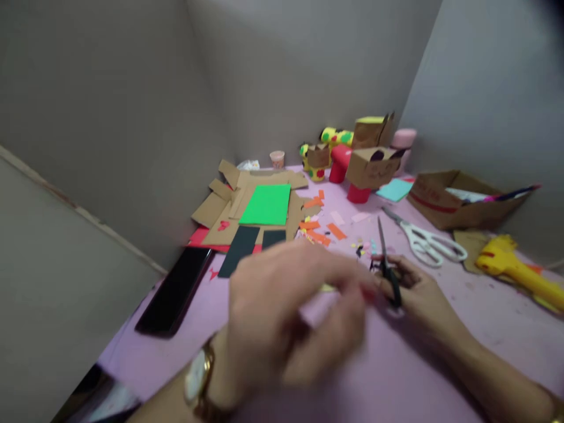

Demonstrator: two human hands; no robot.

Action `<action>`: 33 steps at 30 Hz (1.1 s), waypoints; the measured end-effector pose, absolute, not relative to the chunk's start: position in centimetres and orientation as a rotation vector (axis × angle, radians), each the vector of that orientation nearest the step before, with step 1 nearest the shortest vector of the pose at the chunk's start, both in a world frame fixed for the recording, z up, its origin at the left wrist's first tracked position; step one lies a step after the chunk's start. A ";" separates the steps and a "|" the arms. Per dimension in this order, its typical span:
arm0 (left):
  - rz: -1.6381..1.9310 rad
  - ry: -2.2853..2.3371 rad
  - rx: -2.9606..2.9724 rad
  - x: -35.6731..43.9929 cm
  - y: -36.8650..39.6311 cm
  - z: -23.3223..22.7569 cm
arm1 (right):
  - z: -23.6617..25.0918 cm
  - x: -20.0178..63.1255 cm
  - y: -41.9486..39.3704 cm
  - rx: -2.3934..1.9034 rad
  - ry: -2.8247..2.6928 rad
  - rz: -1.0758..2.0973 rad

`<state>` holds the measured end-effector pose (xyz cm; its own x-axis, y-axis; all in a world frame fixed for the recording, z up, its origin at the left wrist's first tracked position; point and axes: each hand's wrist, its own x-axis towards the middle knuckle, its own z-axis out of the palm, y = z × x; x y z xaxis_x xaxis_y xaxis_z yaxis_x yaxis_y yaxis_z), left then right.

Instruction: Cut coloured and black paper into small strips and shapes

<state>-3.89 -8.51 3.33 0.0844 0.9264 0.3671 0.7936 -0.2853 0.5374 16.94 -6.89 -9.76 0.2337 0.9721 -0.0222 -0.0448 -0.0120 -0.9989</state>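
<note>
My left hand (291, 311), wearing a gold watch (197, 376), is raised close to the camera and blurred. Its thumb and forefinger are pinched together, and a small red bit (368, 291) shows at their tips, too smeared to name. To its right, my right hand (414, 294) holds black-handled scissors (390, 282), with the blades pointing away from me. Small dark, yellow and blue paper scraps (362, 247) lie just beyond the scissors. Orange paper strips (336, 231) are scattered further back. Two dark paper strips (239, 251) lie behind my left hand, which partly hides one.
A phone (176, 291) lies at left. Green paper (267, 204) rests on flattened cardboard (215, 232). Decorated box-and-tube figures (372, 167) stand at the back. At right are white-handled scissors (434, 244), an open cardboard box (434, 200) and a yellow tool-like object (520, 267). Walls enclose the table.
</note>
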 end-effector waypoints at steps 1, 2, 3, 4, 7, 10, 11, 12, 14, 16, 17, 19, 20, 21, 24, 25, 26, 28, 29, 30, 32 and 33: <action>0.941 1.613 2.241 -4.7 -7.9 2.4 | -9.8 17.1 -6.9 -1.303 -0.992 1.060; 0.873 1.475 2.317 -5.6 -7.4 1.3 | -9.8 17.3 -6.9 -1.312 -0.983 1.052; 0.768 1.362 2.372 -6.6 -7.1 0.2 | -9.8 17.5 -6.8 -1.318 -0.974 1.046; 0.627 1.306 2.399 -7.5 -7.0 -0.9 | -9.8 17.6 -6.8 -1.321 -0.974 1.054; 0.223 1.341 2.349 -9.1 -7.7 -3.9 | -9.8 17.7 -6.9 -1.312 -0.989 1.063; 0.134 1.357 2.295 -8.5 -9.1 -5.7 | -9.7 17.5 -7.0 -1.307 -0.998 1.056; 0.108 1.353 2.296 -7.9 -9.5 -6.1 | -9.7 17.5 -6.9 -1.309 -0.997 1.054; 0.080 1.352 2.305 -7.4 -9.9 -6.4 | -9.6 17.4 -6.9 -1.311 -0.995 1.052; 0.016 1.348 2.310 -6.6 -10.6 -6.8 | -9.5 17.4 -6.8 -1.310 -0.984 1.049; -0.029 1.321 2.294 -6.2 -10.7 -7.0 | -9.4 17.5 -6.7 -1.302 -0.970 1.053; -0.027 1.308 2.277 -6.2 -10.5 -6.9 | -9.3 17.5 -6.6 -1.294 -0.963 1.055; 0.059 1.286 2.251 -6.0 -9.1 -6.4 | -9.2 17.5 -6.4 -1.279 -0.950 1.061; 0.128 1.276 2.253 -5.7 -7.9 -6.0 | -9.1 17.5 -6.3 -1.272 -0.944 1.065; 0.208 1.260 2.267 -5.2 -6.4 -5.5 | -9.1 17.5 -6.3 -1.267 -0.939 1.070; 0.342 1.324 2.385 -2.6 -0.4 -4.3 | -9.0 17.3 -6.1 -1.257 -0.932 1.083; 0.345 1.340 2.401 -1.5 1.8 -4.2 | -9.0 17.3 -6.1 -1.255 -0.933 1.085; 0.338 1.373 2.414 -0.4 3.8 -4.2 | -8.9 17.3 -6.0 -1.257 -0.931 1.082; 0.299 1.444 2.424 1.5 7.1 -4.7 | -8.9 17.5 -5.9 -1.258 -0.924 1.078; 0.269 1.475 2.418 2.2 8.3 -5.1 | -8.9 17.7 -5.9 -1.254 -0.915 1.073; 0.234 1.499 2.409 2.7 9.2 -5.5 | -8.8 17.8 -5.8 -1.248 -0.906 1.070; 0.166 1.532 2.388 3.2 10.1 -6.2 | -8.6 18.3 -5.8 -1.234 -0.887 1.065; 0.136 1.542 2.378 3.2 10.3 -6.5 | -8.4 18.5 -5.8 -1.230 -0.879 1.062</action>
